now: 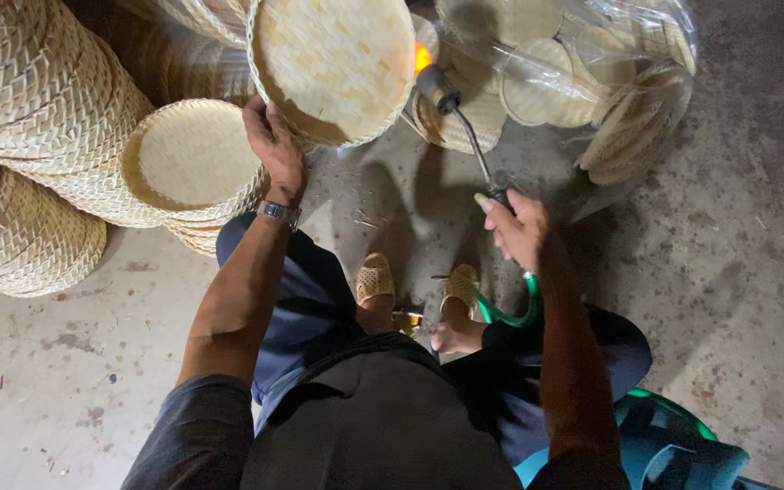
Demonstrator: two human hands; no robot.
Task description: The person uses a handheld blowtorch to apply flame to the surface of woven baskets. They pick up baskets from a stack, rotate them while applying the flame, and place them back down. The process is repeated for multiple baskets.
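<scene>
fingers of our left hand [274,150] curl round the lower rim of a round woven tray [333,63] at twelve o'clock. our right hand [517,227] is clenched on a gas torch [465,127], its flame [422,58] at the tray's three o'clock edge. stacked trays [197,168] sit at ten o'clock.

A craft workshop, plainly, one turning out woven bamboo trays. Bare concrete floor [737,236], stained and littered with thin bamboo splinters [365,218]. Stacks of round woven trays [38,118] tower at the left, a shorter pile [194,172] sits beside them, and more trays are bundled in a clear plastic bag [592,73] at the upper right. A gas torch [451,104] burns with an orange flame [422,57] at the rim of one tray [333,63], fed by a green hose [510,313]. The worker sits low in woven slippers [376,279].
</scene>
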